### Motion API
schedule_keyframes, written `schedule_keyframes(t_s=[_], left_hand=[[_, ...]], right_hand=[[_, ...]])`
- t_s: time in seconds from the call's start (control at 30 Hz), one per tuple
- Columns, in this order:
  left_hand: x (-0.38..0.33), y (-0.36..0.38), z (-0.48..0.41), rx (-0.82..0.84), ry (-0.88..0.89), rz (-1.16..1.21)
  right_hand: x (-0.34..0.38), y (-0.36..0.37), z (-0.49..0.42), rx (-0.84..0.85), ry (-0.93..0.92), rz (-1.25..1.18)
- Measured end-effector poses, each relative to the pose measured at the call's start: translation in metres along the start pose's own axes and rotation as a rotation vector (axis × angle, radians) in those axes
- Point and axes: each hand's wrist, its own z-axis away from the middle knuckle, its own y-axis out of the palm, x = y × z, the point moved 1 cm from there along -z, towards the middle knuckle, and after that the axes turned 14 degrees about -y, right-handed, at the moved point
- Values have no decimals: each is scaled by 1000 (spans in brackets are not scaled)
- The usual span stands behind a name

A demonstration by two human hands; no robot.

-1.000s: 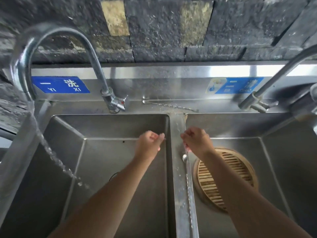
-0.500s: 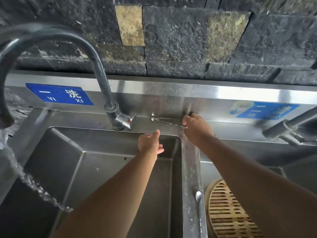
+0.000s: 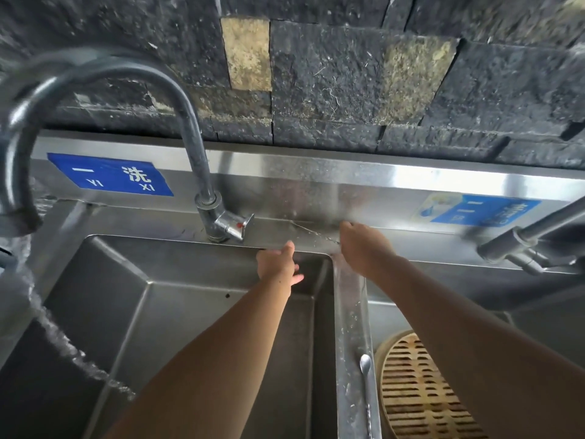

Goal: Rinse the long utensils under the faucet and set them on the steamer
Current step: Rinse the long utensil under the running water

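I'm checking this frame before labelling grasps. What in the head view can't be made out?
- Right hand: its fingertips hide whether it actually grips the thin utensil on the back ledge.
- Long spoon on the divider: its handle is cut off by the bottom edge.
- Bamboo steamer: partly covered by the right forearm and cropped below.
- Right faucet: motion-blurred, its spout runs out of frame.

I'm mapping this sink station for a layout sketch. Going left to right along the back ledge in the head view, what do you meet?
Blue label → running faucet's base → thin long utensil → right hand → second blue label → second faucet.
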Motion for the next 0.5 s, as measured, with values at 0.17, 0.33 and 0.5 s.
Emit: schedule_keyframes(t_s=[0.17, 0.33, 0.5], left_hand=[[-8, -25, 19, 0, 2, -178], [-10, -84, 62, -69, 109, -383], [7, -146, 114, 132, 81, -369]], right_hand=[[22, -10, 37, -4, 45, -66], [79, -13, 90, -4, 106, -321], [159, 3, 138, -78, 270, -551]])
